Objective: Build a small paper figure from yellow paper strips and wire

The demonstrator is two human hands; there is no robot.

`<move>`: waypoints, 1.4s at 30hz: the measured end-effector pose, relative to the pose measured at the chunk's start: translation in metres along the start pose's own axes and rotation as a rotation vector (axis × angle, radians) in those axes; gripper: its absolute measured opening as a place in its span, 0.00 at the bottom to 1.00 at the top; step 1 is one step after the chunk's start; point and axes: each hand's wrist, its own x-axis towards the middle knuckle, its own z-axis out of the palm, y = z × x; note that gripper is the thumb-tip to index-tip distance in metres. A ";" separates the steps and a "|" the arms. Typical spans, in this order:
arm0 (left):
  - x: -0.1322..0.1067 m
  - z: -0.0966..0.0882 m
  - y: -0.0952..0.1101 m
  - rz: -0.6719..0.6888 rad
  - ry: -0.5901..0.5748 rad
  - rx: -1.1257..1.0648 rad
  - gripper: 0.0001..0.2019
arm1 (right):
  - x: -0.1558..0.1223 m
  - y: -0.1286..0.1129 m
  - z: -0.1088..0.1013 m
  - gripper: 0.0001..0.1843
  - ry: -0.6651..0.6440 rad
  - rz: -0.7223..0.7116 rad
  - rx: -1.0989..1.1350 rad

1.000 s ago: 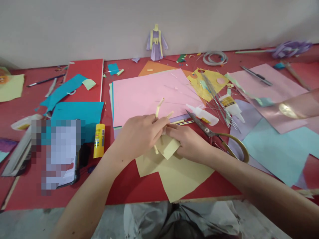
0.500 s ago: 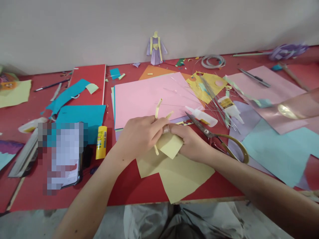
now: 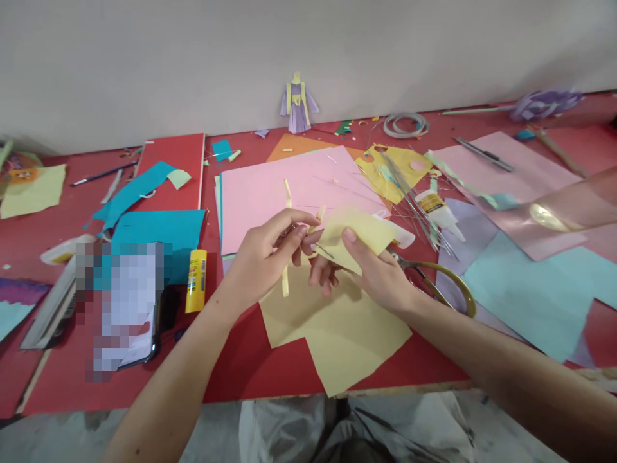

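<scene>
My left hand (image 3: 263, 254) is closed, its thumb and fingers pinching a thin pale yellow paper strip (image 3: 286, 280). The strip stands nearly upright, its ends showing above and below the fingers. A second short yellow piece sticks out by the fingertips; whether it joins the strip is hidden. In my right hand (image 3: 380, 276) is a pale yellow paper piece (image 3: 361, 231), held between thumb and fingers and slightly curved. A small dark line shows near its left edge, too fine to make out. Beneath both hands a larger yellow sheet (image 3: 337, 334) lies on the red table.
Scissors (image 3: 453, 280) and a glue bottle (image 3: 436, 209) lie right, near thin wires. A pink sheet (image 3: 270, 186) is behind my hands. On the left are a glue stick (image 3: 196, 283) and a phone (image 3: 130, 302). A paper dress figure (image 3: 299, 106) leans against the wall.
My hands have moved apart. The right hand has shifted right and raised the yellow paper piece, turning it. The left hand, with the strip, has moved slightly left.
</scene>
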 end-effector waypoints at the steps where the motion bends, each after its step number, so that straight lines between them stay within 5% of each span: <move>1: 0.000 0.000 0.000 -0.004 0.000 -0.025 0.08 | 0.000 -0.001 0.000 0.26 0.012 0.001 0.043; 11: 0.001 0.006 -0.002 0.020 -0.032 -0.084 0.10 | 0.002 -0.004 0.002 0.28 0.151 -0.058 0.045; 21: 0.000 0.022 -0.008 -0.033 -0.101 -0.453 0.15 | -0.001 0.001 0.005 0.25 0.186 -0.169 -0.133; 33: 0.001 0.021 -0.008 0.002 0.068 -0.492 0.04 | -0.006 0.001 0.006 0.24 0.166 -0.212 -0.126; 42: 0.000 0.022 -0.007 0.021 0.064 -0.472 0.05 | -0.007 -0.001 0.006 0.25 0.129 -0.196 -0.078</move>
